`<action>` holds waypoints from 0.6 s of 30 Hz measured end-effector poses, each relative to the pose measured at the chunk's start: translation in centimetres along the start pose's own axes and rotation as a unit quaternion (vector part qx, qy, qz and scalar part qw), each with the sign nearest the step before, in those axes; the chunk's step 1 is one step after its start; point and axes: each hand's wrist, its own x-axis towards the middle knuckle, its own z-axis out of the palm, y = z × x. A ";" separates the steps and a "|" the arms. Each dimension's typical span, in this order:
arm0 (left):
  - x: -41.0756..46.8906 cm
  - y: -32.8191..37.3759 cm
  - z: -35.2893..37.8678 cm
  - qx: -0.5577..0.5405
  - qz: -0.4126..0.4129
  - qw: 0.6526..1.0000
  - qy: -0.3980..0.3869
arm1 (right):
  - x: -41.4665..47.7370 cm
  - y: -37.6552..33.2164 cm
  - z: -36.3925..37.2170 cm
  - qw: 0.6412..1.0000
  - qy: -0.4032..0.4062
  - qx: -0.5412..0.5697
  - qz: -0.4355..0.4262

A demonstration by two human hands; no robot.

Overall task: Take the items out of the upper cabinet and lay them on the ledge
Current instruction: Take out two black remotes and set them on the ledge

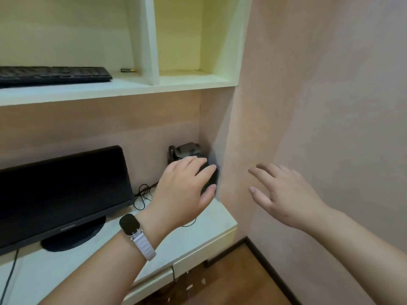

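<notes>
- A keyboard (52,75) is lying on the cabinet shelf (110,91), with its left end running out of view.
- A small battery (127,70) is lying just beside the keyboard's right end, near the divider.
- A dark monitor (61,194) is standing on the white counter (198,234) below, with its left side cut off.
- A thin black cable (143,194) is looping on the counter behind the monitor's right edge; its ends are hidden.
- The left grip (182,192), with a watch (130,224) on its wrist, is grasping a black item (187,150) in the counter's back right corner, fingers curling over the top and thumb pressing its near side.
- The black item is sitting against the wall (330,106), mostly covered by the hand and too dark to identify; a greyish part is showing above the fingers.
- The right grip (284,194) is hovering released in front of the wall, fingers spread and holding nothing, well apart from the item.
</notes>
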 end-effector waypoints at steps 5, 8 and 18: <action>4.9 -2.9 0.0 -0.009 0.021 0.999 0.048 | 4.3 1.1 -1.6 0.999 0.042 0.004 0.013; 8.3 -4.3 -0.3 0.008 0.035 0.998 0.041 | 6.9 2.3 -2.6 0.996 0.083 0.015 0.016; 20.6 -5.9 -3.0 0.099 0.044 0.989 0.103 | 17.6 8.7 -7.9 0.971 0.237 0.007 -0.036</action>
